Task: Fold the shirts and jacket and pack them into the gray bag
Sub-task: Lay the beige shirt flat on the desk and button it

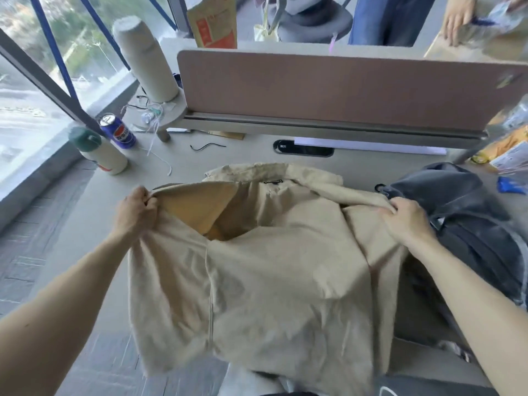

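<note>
A beige jacket (271, 275) hangs spread open over the desk's front edge, its collar toward the divider and its tan lining showing near the left shoulder. My left hand (135, 208) is closed on the jacket's left shoulder edge. My right hand (405, 220) grips the right shoulder edge. The gray bag (463, 212) lies on the desk at the right, partly under the jacket and my right forearm. No shirts can be made out; some pale cloth shows below the jacket at the bottom edge.
A brown divider panel (343, 90) stands across the back of the desk (183, 158). At the left are a blue soda can (117, 131), a white bottle with a green cap (98, 151) and a large pale roll (145, 58). Snack packets (503, 150) lie far right. Another person's hand (457, 21) is beyond the divider.
</note>
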Demonstrator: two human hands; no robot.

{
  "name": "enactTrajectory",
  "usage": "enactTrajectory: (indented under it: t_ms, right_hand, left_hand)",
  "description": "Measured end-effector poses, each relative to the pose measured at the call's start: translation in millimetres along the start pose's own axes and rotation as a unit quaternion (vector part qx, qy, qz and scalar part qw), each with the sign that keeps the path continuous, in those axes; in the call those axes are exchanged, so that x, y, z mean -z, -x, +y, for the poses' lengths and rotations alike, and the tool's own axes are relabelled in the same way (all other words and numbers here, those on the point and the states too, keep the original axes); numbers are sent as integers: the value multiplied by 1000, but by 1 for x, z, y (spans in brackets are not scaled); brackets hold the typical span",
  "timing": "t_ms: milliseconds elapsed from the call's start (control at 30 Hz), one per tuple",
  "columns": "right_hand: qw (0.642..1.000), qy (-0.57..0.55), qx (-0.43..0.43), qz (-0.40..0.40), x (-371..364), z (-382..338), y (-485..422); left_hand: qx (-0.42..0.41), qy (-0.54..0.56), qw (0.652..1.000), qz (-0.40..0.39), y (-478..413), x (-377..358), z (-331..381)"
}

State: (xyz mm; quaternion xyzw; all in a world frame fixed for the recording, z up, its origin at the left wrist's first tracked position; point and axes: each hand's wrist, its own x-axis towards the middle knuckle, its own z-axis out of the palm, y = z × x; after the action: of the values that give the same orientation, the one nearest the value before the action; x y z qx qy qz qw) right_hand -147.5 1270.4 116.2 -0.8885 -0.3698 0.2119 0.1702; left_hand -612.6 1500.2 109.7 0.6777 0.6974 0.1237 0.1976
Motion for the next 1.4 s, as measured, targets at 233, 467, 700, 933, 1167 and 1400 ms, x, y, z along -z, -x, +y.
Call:
enactTrajectory:
  t_ms: [233,467,700,933,1167,1400]
  right_hand:
    - [1000,-24,14,0,8,-11,3]
    - [980,-106,107,-132,-22,-50,42]
    - [913,-28,161,-374,-98,-68,92]
    - [954,-128,119,-245,-97,-44,65]
    - [968,-22,-161,-190,-97,22,19]
    - [986,-26,-128,-105,-123,40,30]
  left_hand:
    - [39,35,997,-61,16,9,23]
    - [-31,247,893,-375,85,-14,66]
    - [-109,131,844,-509,142,-98,59]
    - [-112,79,950,-282,96,-110,33]
    - [58,-37,963,-262,45,-123,4]
    - [30,-26,959,-282,32,-139,-2]
